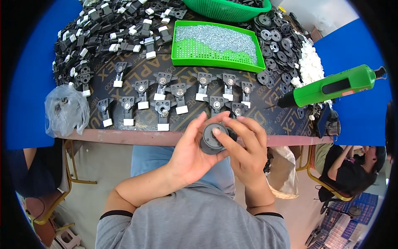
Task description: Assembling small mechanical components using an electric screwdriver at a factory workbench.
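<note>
At the table's front edge, my left hand (pixel 187 154) cups a round dark grey plastic part (pixel 211 137) with a flat disc face and small holes. The fingers of my right hand (pixel 248 152) curl round its far right side, one fingertip pressed on the disc. A darker piece shows beside the disc, mostly hidden by my right fingers. Just beyond my hands stand several black bracket pieces with white ends, among them a near one (pixel 163 112) with a metal nut or bushing on top.
A green perforated tray (pixel 178 54) holds many small silvery screws. Behind it sits a green basket (pixel 224 10) of black parts. Black pieces with white tips heap at left, black discs (pixel 275 35) and white pieces (pixel 311 62) at right. A green electric screwdriver (pixel 331 87) hangs at right; a plastic bag (pixel 66 110) lies left.
</note>
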{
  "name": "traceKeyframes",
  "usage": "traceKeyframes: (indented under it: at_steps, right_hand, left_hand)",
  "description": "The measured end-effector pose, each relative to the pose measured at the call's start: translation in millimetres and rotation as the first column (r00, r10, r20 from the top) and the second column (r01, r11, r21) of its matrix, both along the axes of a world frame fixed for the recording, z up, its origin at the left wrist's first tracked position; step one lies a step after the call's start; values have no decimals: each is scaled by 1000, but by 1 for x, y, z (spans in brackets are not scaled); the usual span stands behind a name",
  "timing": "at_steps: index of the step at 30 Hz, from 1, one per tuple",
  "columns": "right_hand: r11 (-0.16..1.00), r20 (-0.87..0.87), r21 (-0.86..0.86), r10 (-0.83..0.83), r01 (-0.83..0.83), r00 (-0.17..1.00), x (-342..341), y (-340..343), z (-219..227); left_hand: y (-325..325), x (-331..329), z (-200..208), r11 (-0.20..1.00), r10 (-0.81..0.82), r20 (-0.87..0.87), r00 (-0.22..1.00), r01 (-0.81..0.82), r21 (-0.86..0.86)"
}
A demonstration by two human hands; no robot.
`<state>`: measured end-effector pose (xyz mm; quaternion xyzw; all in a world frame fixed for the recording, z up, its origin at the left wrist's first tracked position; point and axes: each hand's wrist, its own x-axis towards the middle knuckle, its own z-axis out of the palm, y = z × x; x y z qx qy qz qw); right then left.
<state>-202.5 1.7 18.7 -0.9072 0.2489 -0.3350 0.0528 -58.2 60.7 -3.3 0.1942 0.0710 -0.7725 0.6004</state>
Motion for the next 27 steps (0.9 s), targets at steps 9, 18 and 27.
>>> traceKeyframes:
  at_steps: [9, 18, 27]
  right_hand:
    - [984, 82, -172, -30, 43, 996, -11, -3, -18]
    - [952, 168, 129, 256, -279, 952, -24, 0, -11]
    - [948, 219, 202, 201, -246, 955, -20, 4, -10]
  left_hand:
    - [15, 12, 5, 999, -45, 458, 888, 44, 13]
    - [15, 29, -2, 978, -98, 740, 666, 202, -52]
    - [11, 29, -2, 944, -103, 818, 566, 314, -98]
